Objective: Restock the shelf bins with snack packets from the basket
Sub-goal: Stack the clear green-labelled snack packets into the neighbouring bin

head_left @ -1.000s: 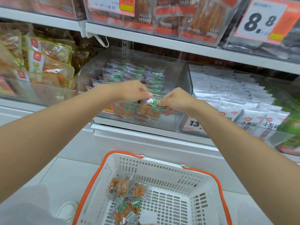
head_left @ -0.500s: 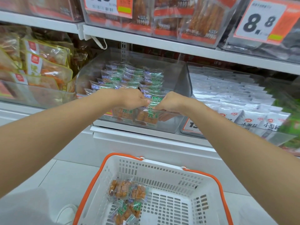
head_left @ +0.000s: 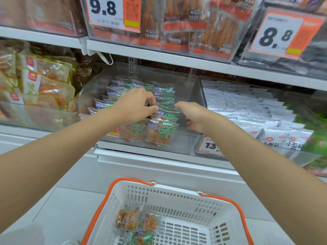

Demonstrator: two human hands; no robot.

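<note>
1. Since the left hand [head_left: 136, 103] is pinching the top edge of one of the snack packets [head_left: 159, 133] in the clear bin [head_left: 187, 145], I'm reading this step as squaring up the row, not dropping new stock in.
2. The right hand [head_left: 192, 115] is hovering just beside the row on its right. Its fingers are curling loosely and I'm not seeing anything in it.
3. To do it well, I'd be nudging the packets upright and snug against each other, labels facing out. The right hand should be steadying the open side so nothing's toppling into the bare part of the bin.
4. I'd be going easy on the pinch, since these thin crinkly wrappers are probably sliding on each other.
5. Looks-wise, they're showing see-through wrap, green print, a blue strip up top and orange-brown chunks inside. They're standing overlapped in rows running front to back, filling the bin's left and middle.
6. A few more are lying loose in the white basket [head_left: 177, 193] below the shelf [head_left: 141, 153], so the job isn't looking finished.
</note>
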